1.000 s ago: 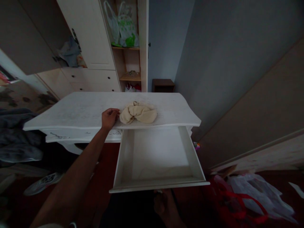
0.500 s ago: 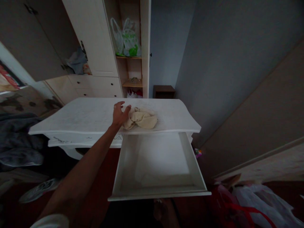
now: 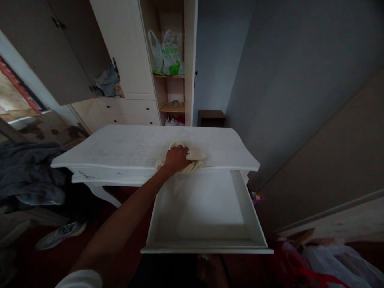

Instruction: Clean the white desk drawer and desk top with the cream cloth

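Observation:
My left hand (image 3: 178, 158) presses down on a bunched cream cloth (image 3: 197, 155), fingers curled into its folds. The cloth lies near the front edge of a white desk top (image 3: 129, 142), by the back of a pulled-out drawer. That white drawer (image 3: 207, 204) sticks out towards me, its bottom showing and nothing lying in it. Below the drawer front is a dim patch of skin, too dark to tell whether it is my right hand or another part of my body. No fingers can be made out there.
A cream wardrobe (image 3: 129, 52) behind the desk has open shelves with plastic bags (image 3: 172, 58). A small brown cabinet (image 3: 212, 116) stands beside it. Dark clothes (image 3: 33, 172) and a shoe (image 3: 61, 235) lie left. Bags (image 3: 333, 264) sit low right.
My left hand has come down from the cloth's left side onto its middle and closed on it. The cloth is pressed flatter and reshaped. The view has shifted slightly.

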`<state>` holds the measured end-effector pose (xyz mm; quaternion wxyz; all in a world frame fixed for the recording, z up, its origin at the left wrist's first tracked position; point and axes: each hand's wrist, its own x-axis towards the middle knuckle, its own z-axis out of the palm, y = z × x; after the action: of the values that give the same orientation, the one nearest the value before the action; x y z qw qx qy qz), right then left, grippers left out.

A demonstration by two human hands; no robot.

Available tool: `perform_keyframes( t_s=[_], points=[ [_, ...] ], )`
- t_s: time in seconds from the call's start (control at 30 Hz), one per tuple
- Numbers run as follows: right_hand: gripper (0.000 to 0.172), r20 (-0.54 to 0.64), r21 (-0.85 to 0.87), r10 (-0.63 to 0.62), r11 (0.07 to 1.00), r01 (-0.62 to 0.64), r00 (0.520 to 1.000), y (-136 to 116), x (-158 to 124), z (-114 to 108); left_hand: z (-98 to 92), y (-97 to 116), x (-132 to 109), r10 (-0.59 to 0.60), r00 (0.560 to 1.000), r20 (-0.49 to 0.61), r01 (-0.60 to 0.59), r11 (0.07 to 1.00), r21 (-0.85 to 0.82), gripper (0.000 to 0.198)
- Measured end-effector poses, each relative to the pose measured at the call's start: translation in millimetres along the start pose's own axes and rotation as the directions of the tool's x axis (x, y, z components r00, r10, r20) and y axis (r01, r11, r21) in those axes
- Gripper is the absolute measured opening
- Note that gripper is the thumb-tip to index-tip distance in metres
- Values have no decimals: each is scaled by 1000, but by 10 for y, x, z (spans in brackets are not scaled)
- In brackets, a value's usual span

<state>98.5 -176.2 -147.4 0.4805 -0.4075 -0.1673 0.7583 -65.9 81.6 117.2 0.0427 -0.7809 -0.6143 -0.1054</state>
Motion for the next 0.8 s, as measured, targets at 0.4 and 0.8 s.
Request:
perform_keyframes(
  t_s=[0.4,0.8],
  points=[
    [53,-30,-119,-62,991,58,998,-290,-259,77,472,40,-1483,432,894,117,-441,895,72,53],
    [49,-5,-114,-181,977,179,983,-267,-269,121,452,206,-1468,238,786,570,-328,943,58,124]
  ],
)
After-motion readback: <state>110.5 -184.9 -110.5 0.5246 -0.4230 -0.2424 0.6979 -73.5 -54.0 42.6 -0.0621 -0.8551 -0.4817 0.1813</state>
